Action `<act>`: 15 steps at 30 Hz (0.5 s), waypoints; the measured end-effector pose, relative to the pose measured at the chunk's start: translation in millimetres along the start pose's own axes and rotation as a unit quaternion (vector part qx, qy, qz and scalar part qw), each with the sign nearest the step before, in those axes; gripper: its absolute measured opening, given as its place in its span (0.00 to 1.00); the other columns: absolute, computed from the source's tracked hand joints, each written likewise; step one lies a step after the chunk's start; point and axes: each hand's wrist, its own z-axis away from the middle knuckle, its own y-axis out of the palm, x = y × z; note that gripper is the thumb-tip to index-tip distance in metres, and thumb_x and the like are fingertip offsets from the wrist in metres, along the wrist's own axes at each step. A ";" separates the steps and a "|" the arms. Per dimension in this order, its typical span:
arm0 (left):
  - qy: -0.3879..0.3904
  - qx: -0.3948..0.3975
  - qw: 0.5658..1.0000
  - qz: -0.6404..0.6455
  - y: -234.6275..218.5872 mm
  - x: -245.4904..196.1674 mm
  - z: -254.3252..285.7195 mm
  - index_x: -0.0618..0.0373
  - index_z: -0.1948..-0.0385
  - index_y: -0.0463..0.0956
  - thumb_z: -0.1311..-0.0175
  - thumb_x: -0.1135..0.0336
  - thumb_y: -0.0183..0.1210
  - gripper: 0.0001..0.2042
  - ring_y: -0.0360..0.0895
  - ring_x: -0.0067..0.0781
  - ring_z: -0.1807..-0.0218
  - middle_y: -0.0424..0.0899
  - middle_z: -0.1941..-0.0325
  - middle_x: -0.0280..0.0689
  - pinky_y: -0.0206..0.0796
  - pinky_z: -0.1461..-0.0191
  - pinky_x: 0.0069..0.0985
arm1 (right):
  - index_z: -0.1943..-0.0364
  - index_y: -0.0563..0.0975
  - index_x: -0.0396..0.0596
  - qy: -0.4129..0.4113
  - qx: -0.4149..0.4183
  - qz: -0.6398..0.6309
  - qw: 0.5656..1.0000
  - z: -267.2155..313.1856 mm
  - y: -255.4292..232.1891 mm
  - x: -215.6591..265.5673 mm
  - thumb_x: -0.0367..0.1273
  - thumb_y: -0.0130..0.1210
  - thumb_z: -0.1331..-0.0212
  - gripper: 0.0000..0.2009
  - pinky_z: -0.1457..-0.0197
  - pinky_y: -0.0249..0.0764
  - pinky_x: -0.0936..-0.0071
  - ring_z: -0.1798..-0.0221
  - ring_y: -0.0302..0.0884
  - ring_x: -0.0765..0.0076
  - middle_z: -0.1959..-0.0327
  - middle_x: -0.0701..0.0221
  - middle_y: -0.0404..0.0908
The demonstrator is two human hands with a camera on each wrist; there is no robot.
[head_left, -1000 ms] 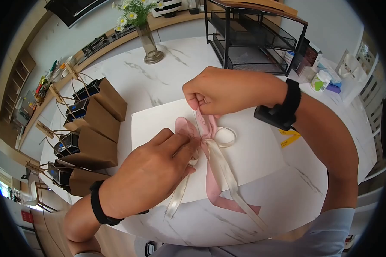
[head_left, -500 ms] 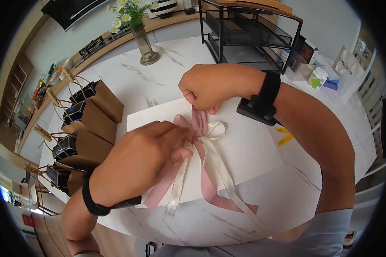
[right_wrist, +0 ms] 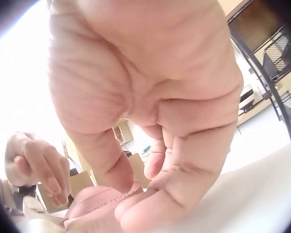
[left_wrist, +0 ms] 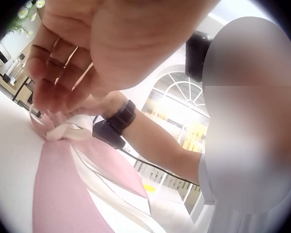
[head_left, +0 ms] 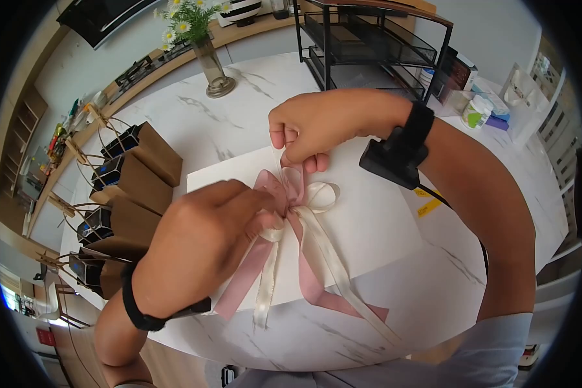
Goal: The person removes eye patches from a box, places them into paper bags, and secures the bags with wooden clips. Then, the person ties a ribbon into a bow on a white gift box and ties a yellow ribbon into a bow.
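A white box (head_left: 368,220) lies on the marble-patterned table, with a bow of pink ribbon (head_left: 312,275) and cream ribbon (head_left: 326,246) on top. My right hand (head_left: 333,123) reaches over from the far side and pinches the upper pink loop between thumb and forefinger, as the right wrist view shows. From the left, my left hand (head_left: 204,236) holds the bow's left side near the knot, thumb beside a small cream loop. Its fingers (left_wrist: 58,92) curl down over the bow in the left wrist view. Ribbon tails hang over the box's near edge.
Several brown paper bags (head_left: 152,152) with dark boxes inside stand along the left. A glass vase (head_left: 212,68) of daisies and a black mesh rack (head_left: 368,48) are at the back. A white bottle (head_left: 476,111) stands at the right; yellow strips (head_left: 429,204) lie beside the box.
A pink tail at the left, first hidden, now hangs down beside the left hand. The left hand shifted left and its fingers moved about the knot; the right hand keeps hold of the upper pink loop.
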 end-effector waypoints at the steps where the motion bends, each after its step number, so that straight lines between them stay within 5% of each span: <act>1: 0.006 -0.029 0.999 0.016 2.3 2.2 -1.9 0.62 0.54 0.83 0.37 0.80 0.60 0.11 0.79 0.51 0.65 0.81 0.67 0.46 0.71 0.61 0.37 | 0.62 0.77 0.35 0.001 0.000 0.001 1.000 3.6 -1.6 -3.9 0.30 0.59 0.40 0.10 0.64 0.82 0.75 0.71 0.84 0.71 0.68 0.63 0.86; 4: 0.028 -0.032 0.999 0.030 3.6 8.2 -2.9 0.60 0.53 0.83 0.41 0.81 0.61 0.14 0.80 0.50 0.64 0.81 0.66 0.45 0.72 0.61 0.36 | 0.63 0.77 0.36 -0.023 -0.034 -0.014 0.999 14.9 -5.9 -14.9 0.29 0.58 0.40 0.08 0.64 0.81 0.74 0.69 0.84 0.70 0.67 0.64 0.85; 7: 0.068 -0.014 0.997 0.032 8.1 9.3 -2.7 0.58 0.51 0.84 0.46 0.81 0.63 0.18 0.81 0.49 0.61 0.83 0.62 0.42 0.74 0.58 0.35 | 0.64 0.77 0.42 -0.159 -0.211 0.200 0.944 34.6 -9.9 -20.5 0.28 0.58 0.44 0.06 0.68 0.75 0.67 0.72 0.81 0.60 0.71 0.63 0.82; 10: 0.097 0.021 0.994 -0.043 7.9 3.6 -3.1 0.57 0.51 0.85 0.50 0.79 0.64 0.20 0.82 0.46 0.58 0.84 0.58 0.40 0.76 0.55 0.35 | 0.60 0.76 0.42 -0.145 -0.214 0.191 0.947 68.7 21.8 -5.7 0.25 0.59 0.42 0.07 0.65 0.79 0.72 0.71 0.81 0.70 0.64 0.66 0.80; 14: 0.119 0.027 0.990 -0.069 18.5 8.1 -0.4 0.58 0.52 0.85 0.48 0.76 0.64 0.18 0.83 0.45 0.56 0.84 0.57 0.40 0.77 0.53 0.35 | 0.49 0.81 0.44 -0.227 -0.195 0.272 0.914 109.8 90.9 0.2 0.35 0.70 0.50 0.22 0.46 0.80 0.65 0.46 0.80 0.61 0.49 0.65 0.81; 15: 0.121 0.018 0.991 -0.048 23.1 9.8 0.1 0.58 0.53 0.85 0.48 0.76 0.64 0.17 0.83 0.45 0.56 0.84 0.57 0.40 0.78 0.53 0.35 | 0.49 0.81 0.44 -0.226 -0.198 0.271 0.915 114.2 104.3 0.7 0.35 0.70 0.50 0.22 0.46 0.80 0.65 0.46 0.80 0.61 0.49 0.65 0.81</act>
